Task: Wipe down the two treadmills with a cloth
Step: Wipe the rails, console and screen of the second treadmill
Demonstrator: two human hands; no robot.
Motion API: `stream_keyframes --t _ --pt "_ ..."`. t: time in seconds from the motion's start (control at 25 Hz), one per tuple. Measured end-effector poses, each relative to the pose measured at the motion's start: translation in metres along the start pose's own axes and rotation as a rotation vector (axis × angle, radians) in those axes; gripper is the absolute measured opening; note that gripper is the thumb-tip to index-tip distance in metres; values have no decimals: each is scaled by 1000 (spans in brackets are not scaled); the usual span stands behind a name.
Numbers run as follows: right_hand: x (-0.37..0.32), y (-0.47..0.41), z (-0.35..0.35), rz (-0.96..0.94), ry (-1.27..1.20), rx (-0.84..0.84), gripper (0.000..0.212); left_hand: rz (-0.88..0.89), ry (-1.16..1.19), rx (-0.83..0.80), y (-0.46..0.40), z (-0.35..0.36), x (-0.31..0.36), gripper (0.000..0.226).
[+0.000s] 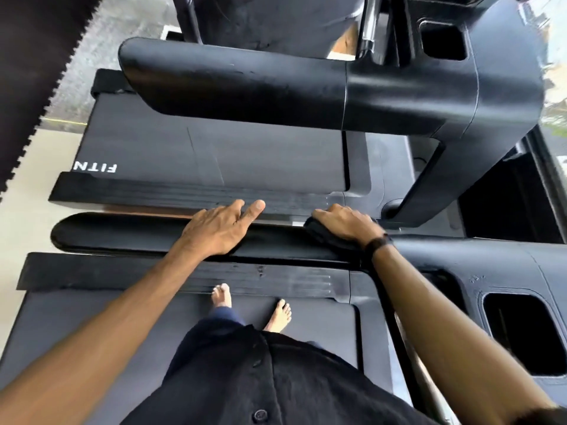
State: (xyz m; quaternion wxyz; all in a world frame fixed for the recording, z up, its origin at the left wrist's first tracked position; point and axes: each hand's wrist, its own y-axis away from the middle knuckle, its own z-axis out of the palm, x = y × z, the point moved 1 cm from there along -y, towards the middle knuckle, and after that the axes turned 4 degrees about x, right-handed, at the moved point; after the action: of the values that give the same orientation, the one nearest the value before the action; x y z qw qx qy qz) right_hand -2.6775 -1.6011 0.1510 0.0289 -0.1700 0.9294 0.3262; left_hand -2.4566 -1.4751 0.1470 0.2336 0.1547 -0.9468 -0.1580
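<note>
Head view: person is standing barefoot on the near treadmill (92, 326), far treadmill (214, 154) lying just beyond. Both hands are working the near handrail (138, 237) between them. Left hand (219, 230) is resting flat on it, fingers straight and slightly apart, holding nothing. Right hand (345, 223) is pressing the dark cloth (319, 233) onto the rail, fingers curled over it. Risks: weight leaning onto the rail, so a slipping palm is tipping the person forward; the loosely bunched cloth is sliding off into the gap.

You stand barefoot on the near treadmill (92, 326), which sits on the pale floor (27, 204) just beside the far treadmill (214, 154); a dark sawtooth-edged mat (33, 56) covers the floor's far-left corner.
</note>
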Motion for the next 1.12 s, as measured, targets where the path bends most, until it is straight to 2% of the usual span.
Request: stream_keyframes --t 0.04,0.12,0.28,0.36,0.44,0.52,0.6,0.64,0.72,0.8,0.88,0.96,1.04,1.12 --pt "-7 -14 -1 22 -32 -112 61 -7 1 -1 1 0 -1 79" --pt "-31 -23 9 -19 -1 -152 64 -4 5 -6 1 0 0 78" --pt "-48 37 20 -257 -36 290 41 81 96 -39 -19 10 23 86" --pt "-32 81 27 -346 -40 516 45 172 105 -86 -28 20 41 95" --pt "-3 80 20 -246 15 599 43 223 58 -116 -34 27 46 102" --pt "19 47 3 29 80 356 38 228 71 -95 -35 29 42 103" --pt "25 8 -12 237 66 57 44 248 77 -113 -36 26 40 99" --pt "20 -7 -14 277 33 -57 46 263 70 -133 -35 26 40 96" --pt "0 -17 -10 251 -2 -107 43 291 72 -152 -34 27 42 91" --pt "-24 -1 0 130 -25 18 39 308 83 -147 -35 28 42 89" --pt "-37 35 13 -58 -61 296 38 324 97 -130 -36 29 39 87" --pt "-37 77 26 -192 -99 479 51 341 117 -121 -35 29 39 87" --pt "-18 94 31 -211 -94 556 57 346 106 -131 -34 28 39 86" --pt "14 80 23 -73 16 555 54 345 83 -144 -34 27 39 89"
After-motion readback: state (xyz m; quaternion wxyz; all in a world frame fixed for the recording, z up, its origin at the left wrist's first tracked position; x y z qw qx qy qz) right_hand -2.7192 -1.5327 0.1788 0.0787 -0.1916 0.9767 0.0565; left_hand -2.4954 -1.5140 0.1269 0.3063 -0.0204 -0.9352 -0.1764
